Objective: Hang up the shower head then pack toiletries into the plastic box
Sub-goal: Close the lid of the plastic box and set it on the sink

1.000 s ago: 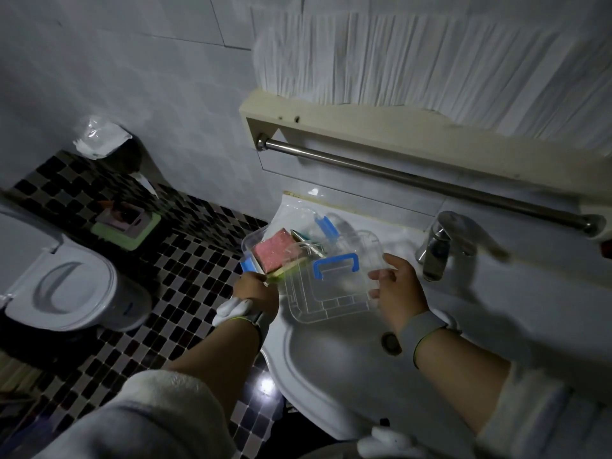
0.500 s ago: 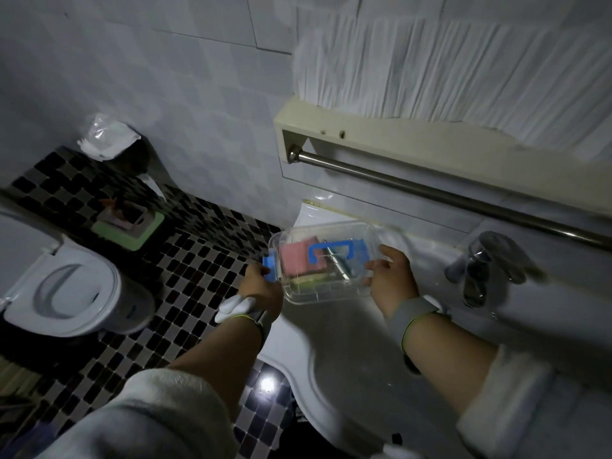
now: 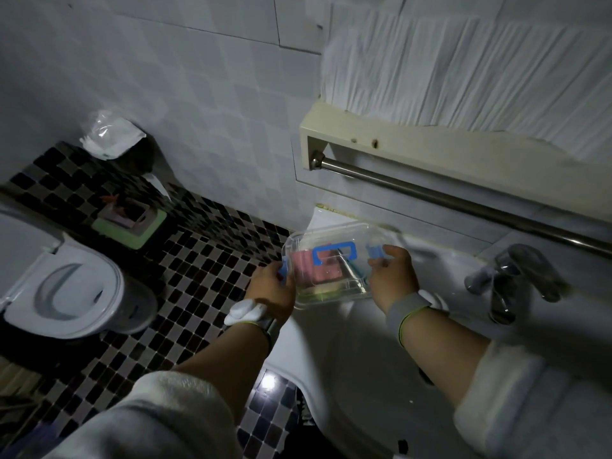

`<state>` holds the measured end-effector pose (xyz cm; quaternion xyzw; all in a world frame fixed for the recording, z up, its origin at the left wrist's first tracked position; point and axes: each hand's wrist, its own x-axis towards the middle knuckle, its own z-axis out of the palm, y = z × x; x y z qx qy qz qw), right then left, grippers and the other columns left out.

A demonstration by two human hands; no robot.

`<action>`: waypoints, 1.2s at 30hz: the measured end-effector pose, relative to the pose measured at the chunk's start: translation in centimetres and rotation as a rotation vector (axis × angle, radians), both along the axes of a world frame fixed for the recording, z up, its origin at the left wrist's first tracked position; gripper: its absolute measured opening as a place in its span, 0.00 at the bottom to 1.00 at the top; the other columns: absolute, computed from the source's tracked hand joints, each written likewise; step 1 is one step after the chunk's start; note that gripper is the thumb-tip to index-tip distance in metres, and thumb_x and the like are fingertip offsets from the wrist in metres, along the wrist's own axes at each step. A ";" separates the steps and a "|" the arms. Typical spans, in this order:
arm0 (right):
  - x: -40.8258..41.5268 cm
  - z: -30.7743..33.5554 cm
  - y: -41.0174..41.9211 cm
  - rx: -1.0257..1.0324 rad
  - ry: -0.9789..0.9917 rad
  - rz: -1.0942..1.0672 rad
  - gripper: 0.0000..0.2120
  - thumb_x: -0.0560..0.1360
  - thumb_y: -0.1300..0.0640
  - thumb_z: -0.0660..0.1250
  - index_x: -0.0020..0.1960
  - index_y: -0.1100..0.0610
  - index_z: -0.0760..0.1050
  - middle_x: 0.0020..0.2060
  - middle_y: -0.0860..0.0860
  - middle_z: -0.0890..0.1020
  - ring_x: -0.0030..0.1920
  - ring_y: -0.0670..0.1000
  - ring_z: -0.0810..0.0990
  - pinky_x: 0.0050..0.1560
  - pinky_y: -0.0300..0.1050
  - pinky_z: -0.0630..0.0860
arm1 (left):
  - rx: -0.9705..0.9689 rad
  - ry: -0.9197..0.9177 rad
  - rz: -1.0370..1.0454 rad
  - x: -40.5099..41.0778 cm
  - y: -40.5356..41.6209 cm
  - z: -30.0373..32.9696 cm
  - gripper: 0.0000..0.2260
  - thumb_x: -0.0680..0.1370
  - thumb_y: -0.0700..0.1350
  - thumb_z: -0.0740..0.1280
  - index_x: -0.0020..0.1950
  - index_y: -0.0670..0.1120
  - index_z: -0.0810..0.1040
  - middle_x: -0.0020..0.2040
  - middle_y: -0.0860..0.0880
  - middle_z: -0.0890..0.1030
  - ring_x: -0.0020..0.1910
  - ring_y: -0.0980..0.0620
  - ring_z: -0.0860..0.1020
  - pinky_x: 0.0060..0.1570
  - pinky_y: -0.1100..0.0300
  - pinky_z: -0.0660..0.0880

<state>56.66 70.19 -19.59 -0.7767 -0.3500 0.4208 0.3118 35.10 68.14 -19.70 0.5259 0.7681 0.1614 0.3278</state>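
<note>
A clear plastic box [image 3: 331,293] with a blue handle on its lid rests at the back left corner of the white sink [image 3: 347,352]. The lid lies on top of the box. Through the plastic I see a pink sponge and a thin tube-like item inside. My left hand [image 3: 270,288] grips the box's left end at a blue clip. My right hand [image 3: 392,278] holds the right end, fingers on the other blue clip. No shower head is in view.
A chrome tap [image 3: 510,279] stands right of the box. A steel towel bar [image 3: 463,200] runs under a cream shelf above the sink. A toilet [image 3: 66,286], a green-based holder [image 3: 129,223] and a bagged bin [image 3: 109,134] stand on the checkered floor at left.
The lid, open and held off the box a second ago, now lies shut on top. Both hands have moved onto the side clips. My view has shifted left and up.
</note>
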 end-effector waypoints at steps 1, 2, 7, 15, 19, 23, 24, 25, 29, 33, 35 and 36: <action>0.0 0.1 0.1 0.015 -0.093 0.049 0.12 0.78 0.56 0.58 0.58 0.55 0.74 0.50 0.56 0.81 0.49 0.59 0.80 0.49 0.44 0.74 | -0.005 -0.003 0.004 -0.1 0.1 -0.4 0.31 0.70 0.70 0.53 0.61 0.52 0.77 0.51 0.47 0.81 0.45 0.48 0.82 0.47 0.48 0.82; 0.0 0.0 0.1 0.023 -0.178 0.087 0.11 0.77 0.56 0.59 0.56 0.56 0.76 0.51 0.58 0.80 0.49 0.60 0.80 0.49 0.44 0.74 | -0.010 0.001 0.007 -0.1 0.2 -0.4 0.29 0.70 0.70 0.53 0.59 0.52 0.78 0.51 0.47 0.81 0.45 0.48 0.82 0.47 0.48 0.82; 0.3 0.1 -0.3 -0.047 -0.405 0.202 0.18 0.78 0.52 0.60 0.67 0.50 0.73 0.65 0.57 0.72 0.65 0.63 0.70 0.66 0.52 0.68 | -0.043 0.024 -0.022 0.7 0.0 1.2 0.11 0.78 0.57 0.61 0.53 0.52 0.77 0.54 0.46 0.75 0.47 0.44 0.78 0.53 0.47 0.79; 1.3 0.0 0.2 -0.006 -0.350 0.195 0.17 0.78 0.54 0.61 0.67 0.52 0.72 0.63 0.57 0.77 0.61 0.63 0.76 0.61 0.51 0.74 | -0.029 0.053 -0.062 0.5 0.2 0.2 0.17 0.80 0.56 0.62 0.64 0.49 0.77 0.60 0.46 0.73 0.46 0.48 0.76 0.53 0.56 0.75; 1.8 0.1 0.2 -0.011 -0.316 0.237 0.17 0.79 0.54 0.62 0.68 0.54 0.72 0.63 0.56 0.78 0.60 0.61 0.78 0.61 0.49 0.74 | 0.004 0.036 -0.030 0.8 0.2 0.2 0.16 0.79 0.55 0.63 0.62 0.48 0.78 0.55 0.47 0.74 0.45 0.49 0.74 0.49 0.56 0.75; 2.1 -0.1 0.1 0.002 -0.316 0.269 0.17 0.79 0.53 0.61 0.68 0.54 0.71 0.62 0.56 0.78 0.59 0.60 0.78 0.60 0.51 0.75 | 0.003 0.047 0.000 0.7 0.0 -0.2 0.21 0.79 0.58 0.63 0.68 0.48 0.76 0.61 0.46 0.74 0.53 0.45 0.77 0.54 0.55 0.75; 2.2 -0.2 0.0 0.003 -0.319 0.279 0.18 0.79 0.53 0.61 0.68 0.54 0.71 0.62 0.56 0.78 0.59 0.60 0.79 0.60 0.52 0.76 | 0.004 0.038 0.009 0.7 -0.1 -0.3 0.22 0.79 0.59 0.62 0.69 0.49 0.75 0.62 0.46 0.74 0.54 0.45 0.77 0.54 0.56 0.74; 2.2 -0.3 -0.2 0.010 -0.321 0.286 0.18 0.80 0.53 0.61 0.68 0.54 0.70 0.62 0.56 0.78 0.59 0.59 0.79 0.60 0.52 0.76 | 0.008 0.027 0.015 0.7 -0.3 -0.3 0.23 0.79 0.60 0.62 0.70 0.50 0.74 0.62 0.46 0.73 0.54 0.46 0.77 0.54 0.57 0.73; 2.4 -0.6 -0.5 0.025 -0.325 0.307 0.19 0.80 0.54 0.62 0.70 0.55 0.70 0.65 0.56 0.77 0.61 0.58 0.78 0.62 0.51 0.75 | -0.019 -0.050 0.038 0.7 -0.8 -0.9 0.26 0.78 0.63 0.61 0.71 0.52 0.74 0.60 0.48 0.69 0.52 0.48 0.75 0.59 0.54 0.75; 2.6 -0.9 -0.8 0.027 -0.297 0.325 0.16 0.79 0.56 0.63 0.66 0.55 0.74 0.62 0.55 0.78 0.61 0.59 0.78 0.60 0.48 0.75 | -0.031 -0.045 0.013 0.8 -1.2 -1.2 0.26 0.79 0.61 0.64 0.73 0.50 0.72 0.65 0.45 0.68 0.58 0.45 0.75 0.64 0.55 0.73; 2.9 -1.0 -1.1 0.027 -0.343 0.315 0.16 0.77 0.53 0.63 0.64 0.52 0.75 0.60 0.54 0.78 0.60 0.59 0.78 0.59 0.49 0.75 | -0.069 -0.039 0.015 0.7 -0.8 -1.4 0.26 0.78 0.61 0.64 0.72 0.49 0.73 0.66 0.45 0.70 0.61 0.44 0.75 0.64 0.57 0.71; 3.1 -0.9 -1.2 0.007 -0.410 0.328 0.17 0.77 0.51 0.63 0.66 0.49 0.74 0.62 0.54 0.76 0.61 0.60 0.76 0.61 0.50 0.74 | -0.079 -0.045 0.018 0.7 -0.6 -1.4 0.27 0.76 0.64 0.63 0.70 0.50 0.75 0.65 0.45 0.73 0.60 0.44 0.76 0.64 0.55 0.73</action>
